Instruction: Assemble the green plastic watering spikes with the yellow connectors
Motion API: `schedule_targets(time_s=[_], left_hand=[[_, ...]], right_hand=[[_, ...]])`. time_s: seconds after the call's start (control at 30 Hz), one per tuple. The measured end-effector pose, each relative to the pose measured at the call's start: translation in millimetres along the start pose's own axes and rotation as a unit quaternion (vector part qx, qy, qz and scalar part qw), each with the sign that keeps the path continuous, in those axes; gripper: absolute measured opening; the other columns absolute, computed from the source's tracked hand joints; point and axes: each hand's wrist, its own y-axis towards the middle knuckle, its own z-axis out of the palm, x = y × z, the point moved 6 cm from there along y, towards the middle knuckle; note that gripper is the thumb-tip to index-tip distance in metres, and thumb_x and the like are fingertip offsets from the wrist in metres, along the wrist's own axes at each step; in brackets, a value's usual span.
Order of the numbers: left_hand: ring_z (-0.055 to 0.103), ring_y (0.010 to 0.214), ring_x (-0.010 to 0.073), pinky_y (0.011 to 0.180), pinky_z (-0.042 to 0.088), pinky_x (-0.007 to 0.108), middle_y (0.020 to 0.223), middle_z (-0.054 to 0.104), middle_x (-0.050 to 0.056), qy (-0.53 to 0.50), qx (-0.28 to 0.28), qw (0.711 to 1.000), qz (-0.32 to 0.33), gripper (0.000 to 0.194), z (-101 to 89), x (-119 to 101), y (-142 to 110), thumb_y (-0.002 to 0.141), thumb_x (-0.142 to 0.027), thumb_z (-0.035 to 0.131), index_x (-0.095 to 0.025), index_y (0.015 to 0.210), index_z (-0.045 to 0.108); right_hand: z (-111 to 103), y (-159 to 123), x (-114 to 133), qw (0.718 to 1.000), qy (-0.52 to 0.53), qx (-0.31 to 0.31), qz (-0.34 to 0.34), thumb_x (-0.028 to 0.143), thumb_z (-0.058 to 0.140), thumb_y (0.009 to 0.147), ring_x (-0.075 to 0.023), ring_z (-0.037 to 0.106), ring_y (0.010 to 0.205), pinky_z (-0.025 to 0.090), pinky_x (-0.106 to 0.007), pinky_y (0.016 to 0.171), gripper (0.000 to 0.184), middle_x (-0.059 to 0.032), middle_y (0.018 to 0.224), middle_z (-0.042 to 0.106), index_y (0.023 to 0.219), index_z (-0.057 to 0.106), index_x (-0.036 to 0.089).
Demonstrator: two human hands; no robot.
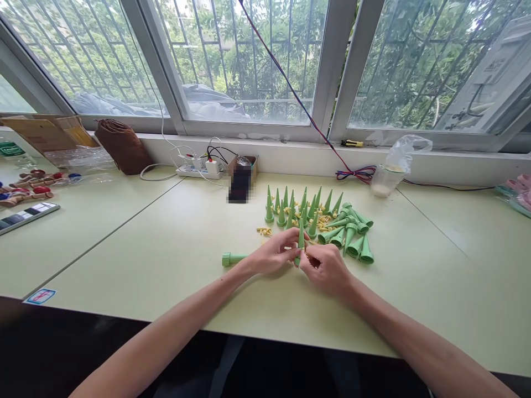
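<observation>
At the frame's lower center, a left hand [274,251] is holding a green plastic cone [301,234] nearly upright, tip up, between its fingers while the right hand [329,268] is bunching its fingers against the cone's lower right side, their grip hidden.

The left hand [276,252] grips a green cone [301,235] nearly upright, the right hand [329,268] works fingertips against its lower side, and just beyond, standing cones [313,228], lying cones [366,252] and yellow pieces [264,231] crowd the pale table [166,265] before the window [257,66].
</observation>
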Motion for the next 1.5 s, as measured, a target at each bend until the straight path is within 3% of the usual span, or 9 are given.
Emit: schedule_targets(time_s=[0.53,1.5], left_hand=[[0.058,0.093,0.0185,0.081,0.048,0.031,0.106,0.060,0.009,0.001,0.002,1.000,0.005,0.027,0.6,-0.5,0.9,0.093,-0.032,0.055,-0.017,0.116,0.057],[0.058,0.090,0.0178,0.080,0.049,0.031,0.101,0.058,0.007,0.018,-0.006,1.000,0.005,0.027,0.9,-0.3,0.7,0.094,-0.032,0.054,-0.017,0.116,0.056]], right_hand=[[2.1,-1.3,-1.3,1.000,0.005,-0.005,0.016,0.019,0.048,0.084,-0.0072,0.027,0.043,0.025,-0.024,0.047,0.036,0.0046,0.046,0.036,0.053,0.029,0.020],[1.6,-1.0,0.0,1.000,0.002,-0.003,0.021,0.020,0.047,0.085,-0.0077,0.025,0.044,0.024,-0.024,0.047,0.037,0.0048,0.046,0.033,0.054,0.027,0.020]])
